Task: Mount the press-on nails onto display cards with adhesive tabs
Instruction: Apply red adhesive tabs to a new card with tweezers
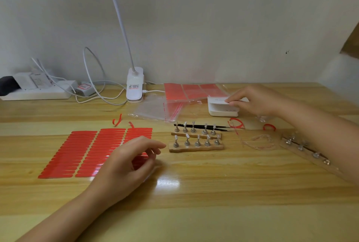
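soft even indoor light, glare patch on the glossy table point(171, 182), blurred hands, wide-angle bending at edges

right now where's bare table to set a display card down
The near table in front of the wooden nail stands and right of the left hand is bare. Crowded: red tab sheet left, plastic bags and white box behind, right hand there.

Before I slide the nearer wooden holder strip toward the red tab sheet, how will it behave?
The nearer wooden strip looks thin, flat and rigid, so it should slide without bending. The table is glossy, so probably little drag. The cone-shaped stands on it are tall for their bases; whether they are fixed is unclear, so a jerk might tip them.
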